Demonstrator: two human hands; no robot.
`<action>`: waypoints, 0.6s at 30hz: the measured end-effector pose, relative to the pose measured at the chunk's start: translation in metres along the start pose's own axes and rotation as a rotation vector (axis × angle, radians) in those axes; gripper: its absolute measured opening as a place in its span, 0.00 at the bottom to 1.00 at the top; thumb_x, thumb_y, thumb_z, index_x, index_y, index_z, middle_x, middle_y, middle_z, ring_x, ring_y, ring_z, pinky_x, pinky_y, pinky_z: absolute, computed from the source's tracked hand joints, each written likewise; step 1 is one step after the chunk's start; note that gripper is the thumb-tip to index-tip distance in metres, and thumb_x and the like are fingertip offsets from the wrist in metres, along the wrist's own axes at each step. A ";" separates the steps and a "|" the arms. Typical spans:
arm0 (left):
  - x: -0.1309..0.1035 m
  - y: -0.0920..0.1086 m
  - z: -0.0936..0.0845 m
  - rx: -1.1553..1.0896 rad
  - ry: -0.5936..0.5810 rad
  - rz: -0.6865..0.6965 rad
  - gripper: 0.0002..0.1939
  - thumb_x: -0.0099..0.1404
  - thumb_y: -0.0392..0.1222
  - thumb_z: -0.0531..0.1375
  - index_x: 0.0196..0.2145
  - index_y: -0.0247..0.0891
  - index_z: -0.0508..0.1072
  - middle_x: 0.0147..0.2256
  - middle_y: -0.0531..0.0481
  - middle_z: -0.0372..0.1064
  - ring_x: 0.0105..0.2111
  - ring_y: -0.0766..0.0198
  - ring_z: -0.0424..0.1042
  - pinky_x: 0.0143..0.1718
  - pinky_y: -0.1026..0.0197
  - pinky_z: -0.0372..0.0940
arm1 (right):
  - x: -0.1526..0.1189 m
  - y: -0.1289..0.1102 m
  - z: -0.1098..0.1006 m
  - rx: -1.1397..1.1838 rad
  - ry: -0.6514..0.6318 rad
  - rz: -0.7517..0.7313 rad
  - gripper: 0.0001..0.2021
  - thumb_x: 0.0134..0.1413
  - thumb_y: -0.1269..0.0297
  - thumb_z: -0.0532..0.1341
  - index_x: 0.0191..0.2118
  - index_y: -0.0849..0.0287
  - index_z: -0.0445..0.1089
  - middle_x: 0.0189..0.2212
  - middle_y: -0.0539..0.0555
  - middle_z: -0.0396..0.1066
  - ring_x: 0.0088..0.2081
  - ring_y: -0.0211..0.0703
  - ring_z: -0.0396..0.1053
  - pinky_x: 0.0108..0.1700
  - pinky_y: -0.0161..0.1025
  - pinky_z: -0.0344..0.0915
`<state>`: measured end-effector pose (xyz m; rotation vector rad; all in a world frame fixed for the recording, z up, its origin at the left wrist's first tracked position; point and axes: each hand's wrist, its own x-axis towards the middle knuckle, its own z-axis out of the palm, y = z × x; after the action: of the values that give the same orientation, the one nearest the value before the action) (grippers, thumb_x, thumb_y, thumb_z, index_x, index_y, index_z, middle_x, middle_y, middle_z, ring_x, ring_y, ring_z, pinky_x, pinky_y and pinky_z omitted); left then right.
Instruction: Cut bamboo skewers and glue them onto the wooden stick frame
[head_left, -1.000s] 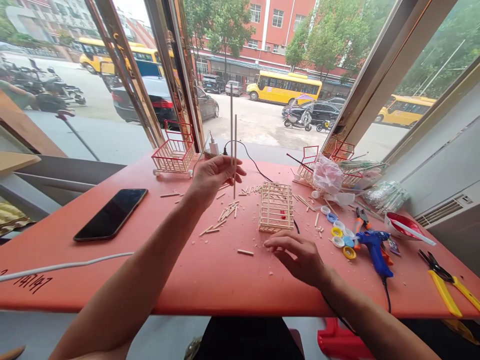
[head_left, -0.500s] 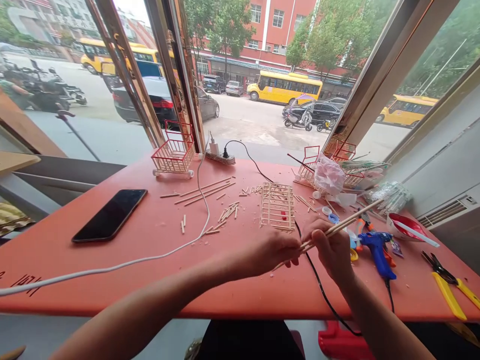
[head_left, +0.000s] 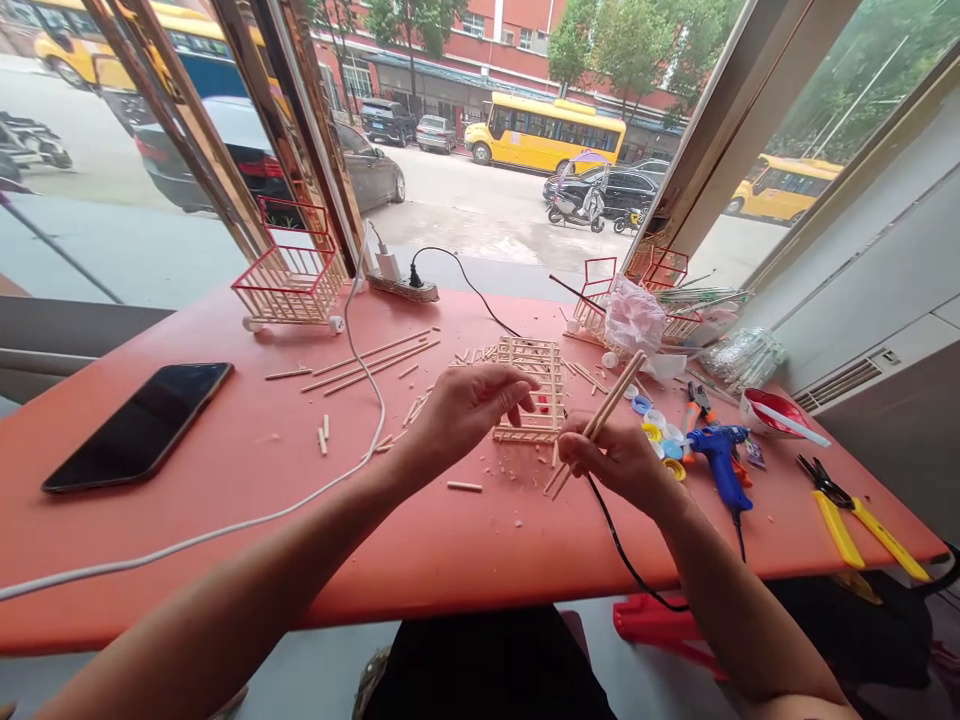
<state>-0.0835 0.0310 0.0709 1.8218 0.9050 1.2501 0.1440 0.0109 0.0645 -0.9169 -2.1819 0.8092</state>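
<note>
Thin wooden sticks (head_left: 619,392) slant upward from my right hand (head_left: 606,452), which is closed around them near their lower ends. My left hand (head_left: 472,412) hovers over the table just left of the wooden lattice frame (head_left: 528,436). Its fingers are loosely curved and apart, with nothing visible in them. The lattice lies flat, partly covered by both hands. In front of my left hand a short cut stick (head_left: 465,486) rests on the table.
A stick-built cart (head_left: 289,285) stands at the back left, near a phone (head_left: 142,425) and a white cable (head_left: 285,512). To the right are bottle caps (head_left: 654,420), a blue glue gun (head_left: 720,460), yellow-handled pliers (head_left: 847,510) and a red bowl (head_left: 776,412).
My left hand has let go of the sticks and moved left and up. My right hand has tilted them more upright. A short stick now lies at the front; the view has shifted.
</note>
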 end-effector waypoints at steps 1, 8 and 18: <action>0.000 0.001 0.001 -0.026 -0.023 -0.012 0.10 0.68 0.42 0.61 0.40 0.36 0.82 0.29 0.48 0.80 0.24 0.67 0.74 0.27 0.65 0.68 | 0.000 0.000 0.002 0.070 0.006 0.043 0.23 0.72 0.48 0.53 0.31 0.60 0.70 0.24 0.50 0.67 0.23 0.34 0.67 0.27 0.32 0.64; -0.004 0.002 0.009 -0.046 -0.135 -0.065 0.10 0.62 0.42 0.67 0.40 0.38 0.84 0.35 0.47 0.81 0.33 0.61 0.77 0.36 0.62 0.71 | 0.002 0.002 0.017 -0.102 -0.108 -0.168 0.17 0.71 0.58 0.58 0.30 0.59 0.69 0.27 0.49 0.70 0.30 0.36 0.66 0.37 0.35 0.65; -0.007 0.021 0.009 -0.264 -0.269 -0.069 0.07 0.65 0.40 0.63 0.36 0.37 0.82 0.29 0.49 0.77 0.28 0.64 0.73 0.29 0.65 0.68 | 0.006 0.007 0.030 -0.081 -0.080 -0.195 0.16 0.70 0.60 0.58 0.29 0.58 0.66 0.26 0.49 0.66 0.33 0.39 0.66 0.38 0.36 0.65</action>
<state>-0.0735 0.0135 0.0841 1.6817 0.6171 0.9997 0.1216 0.0105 0.0433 -0.7065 -2.3455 0.6775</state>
